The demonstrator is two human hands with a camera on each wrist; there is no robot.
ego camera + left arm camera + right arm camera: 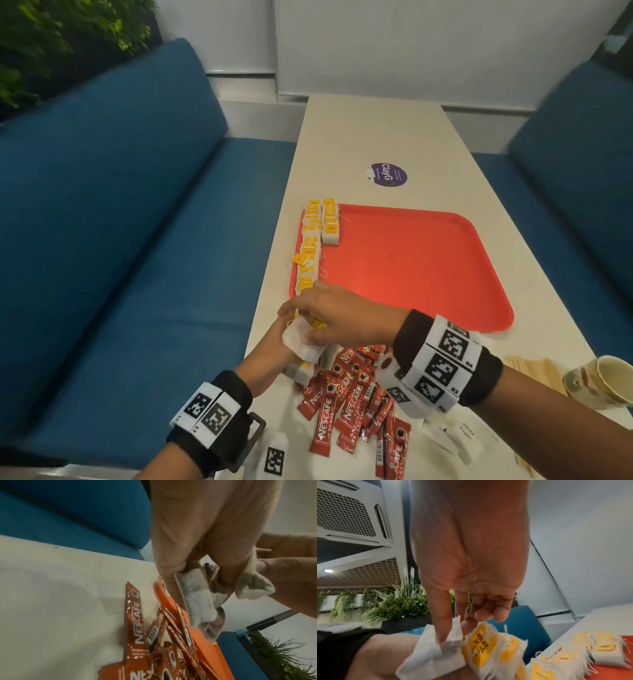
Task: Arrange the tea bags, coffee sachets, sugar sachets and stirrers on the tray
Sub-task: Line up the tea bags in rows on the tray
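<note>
My right hand pinches one white paper tea bag from the bunch my left hand grips, the flat red plastic tray just ahead.

Tea bags along red tray

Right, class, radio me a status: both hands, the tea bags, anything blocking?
Left hand grips a bunch of tea bags. Right hand pinches one from it. Two rows on tray; rest bare. Nothing blocking.
</note>
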